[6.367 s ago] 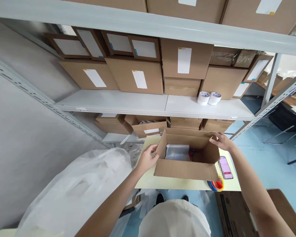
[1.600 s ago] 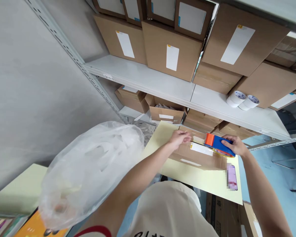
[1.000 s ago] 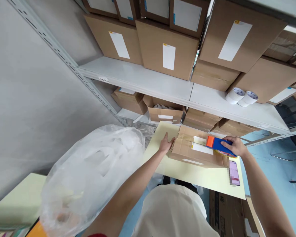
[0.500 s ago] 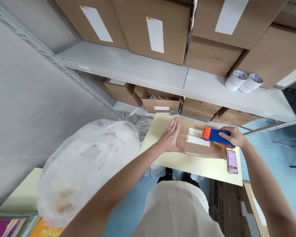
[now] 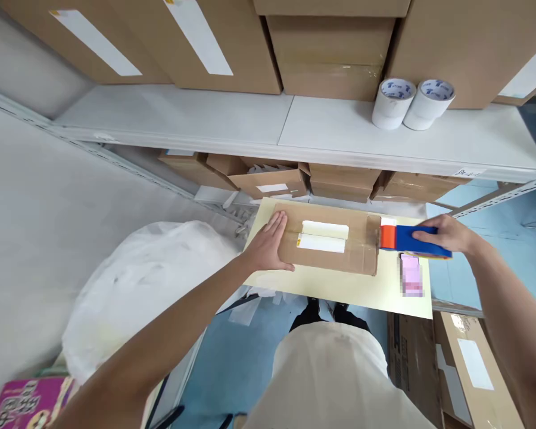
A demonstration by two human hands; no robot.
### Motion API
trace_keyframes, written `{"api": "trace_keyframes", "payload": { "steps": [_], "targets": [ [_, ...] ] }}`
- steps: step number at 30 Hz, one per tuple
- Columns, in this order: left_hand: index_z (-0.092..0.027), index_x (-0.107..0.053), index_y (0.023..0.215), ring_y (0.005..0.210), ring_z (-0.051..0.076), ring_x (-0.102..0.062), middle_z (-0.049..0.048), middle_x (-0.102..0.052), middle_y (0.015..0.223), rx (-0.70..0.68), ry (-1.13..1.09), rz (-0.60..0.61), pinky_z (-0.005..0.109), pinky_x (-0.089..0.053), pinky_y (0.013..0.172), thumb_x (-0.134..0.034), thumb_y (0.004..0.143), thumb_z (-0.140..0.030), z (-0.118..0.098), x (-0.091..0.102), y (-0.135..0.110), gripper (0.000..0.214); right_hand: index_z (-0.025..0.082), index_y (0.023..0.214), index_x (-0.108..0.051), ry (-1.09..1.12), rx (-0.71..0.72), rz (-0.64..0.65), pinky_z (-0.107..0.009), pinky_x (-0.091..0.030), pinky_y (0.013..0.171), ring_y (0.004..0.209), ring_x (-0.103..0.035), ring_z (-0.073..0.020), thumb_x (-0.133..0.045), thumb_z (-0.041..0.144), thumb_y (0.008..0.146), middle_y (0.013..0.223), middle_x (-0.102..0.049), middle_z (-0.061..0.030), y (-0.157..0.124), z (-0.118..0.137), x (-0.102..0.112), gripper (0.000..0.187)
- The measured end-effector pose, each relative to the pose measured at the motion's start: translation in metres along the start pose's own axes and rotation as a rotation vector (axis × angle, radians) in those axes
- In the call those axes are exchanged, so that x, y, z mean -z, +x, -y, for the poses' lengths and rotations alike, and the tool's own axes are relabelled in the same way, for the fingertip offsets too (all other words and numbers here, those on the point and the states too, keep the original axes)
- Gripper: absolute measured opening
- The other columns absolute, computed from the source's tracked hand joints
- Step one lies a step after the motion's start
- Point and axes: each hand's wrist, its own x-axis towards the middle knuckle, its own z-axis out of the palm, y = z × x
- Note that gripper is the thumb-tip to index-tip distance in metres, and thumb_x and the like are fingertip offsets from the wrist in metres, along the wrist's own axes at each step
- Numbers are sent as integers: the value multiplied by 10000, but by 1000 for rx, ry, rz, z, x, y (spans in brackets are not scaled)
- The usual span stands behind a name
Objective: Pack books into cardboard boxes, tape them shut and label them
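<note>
One brown cardboard carton: lying lengthwise across the pale yellow tabletop, in front of the white metal shelf.
Top flaps: folded down and meeting along the long seam, with a white paper label near the middle.
Sealing: apparently well advanced; tape shine shows near the right edge. Fixing and cutting the tape at that end seem left to do, since no cut is visible.
Blue-and-orange plastic tape dispenser: at the carton's right end, touching or just beside it; cannot tell which.
Left hand: spread over the carton's left end, thumb towards the near edge, steadying without grasping; forearm slants in from lower left.
Right hand: clasped round the dispenser's rear, thumb on top; forearm angled in from lower right.
</note>
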Motion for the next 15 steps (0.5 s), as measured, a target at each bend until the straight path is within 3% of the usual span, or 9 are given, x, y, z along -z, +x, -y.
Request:
{"api": "trace_keyframes", "payload": {
  "steps": [3, 7, 15],
  "targets": [
    [-7, -91, 1553, 1485, 479, -101, 277, -104, 1619, 45, 69, 61, 605, -42, 1191, -657, 468, -869, 0, 3, -1, 1497, 182, 788, -794, 138, -9, -35, -332, -564, 510, 573, -686, -242, -658, 688, 709, 701, -764, -72, -2, -49, -16, 530],
    [48, -123, 1534, 1472, 517, -90, 333, -103, 1594, 102, 114, 87, 665, 86, 1141, -600, 526, -892, -25, 3, 9, 1458, 175, 848, -805, 245, 67, -94, -338, -584, 545, 618, -706, -252, -658, 661, 714, 749, -775, -73, 11, -71, -51, 525],
    [-16, -121, 1552, 1508, 426, -35, 272, -50, 1623, -215, -50, 163, 554, 87, 1184, -626, 596, -827, -168, -21, 80, 1352, 156, 900, -806, 373, 159, -108, -341, -596, 631, 688, -715, -255, -633, 641, 753, 786, -782, -57, 20, -59, -79, 535]
  ]
}}
